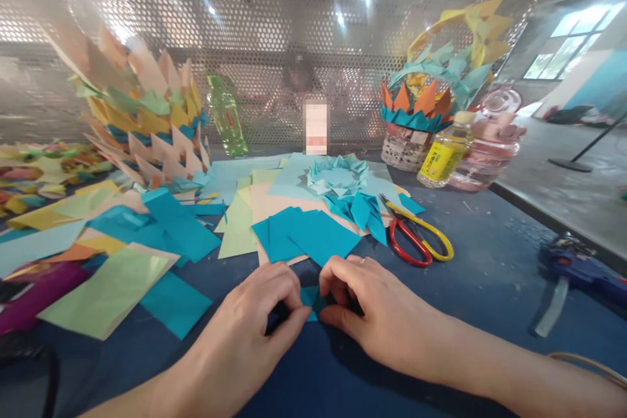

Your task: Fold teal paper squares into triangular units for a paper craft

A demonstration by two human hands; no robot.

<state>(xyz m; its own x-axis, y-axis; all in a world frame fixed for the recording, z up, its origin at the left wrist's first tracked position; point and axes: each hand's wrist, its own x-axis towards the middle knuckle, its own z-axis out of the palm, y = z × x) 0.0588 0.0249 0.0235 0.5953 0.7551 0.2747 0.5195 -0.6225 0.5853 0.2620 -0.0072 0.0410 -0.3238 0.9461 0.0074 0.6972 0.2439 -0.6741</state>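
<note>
Near the front of the dark blue table, my left hand (267, 307) and my right hand (362, 300) pinch a small folded piece of blue paper (312, 300) from either side. Fingers hide much of its outline. Just beyond them lie flat blue paper sheets (306, 232), overlapping on pale pink and light green paper. Behind those sit folded blue paper points (360, 208) and a light blue ring of folded points (337, 175). A pair of scissors (416, 235) with red and yellow handles rests beyond my right hand.
Loose coloured paper (112, 290) covers the left side. A tall folded-paper piece (151, 117) stands behind it, near a green bottle (226, 116). At right are a paper basket (409, 144), a yellow-labelled bottle (445, 153), a pink bottle (484, 160) and a blue glue gun (582, 271).
</note>
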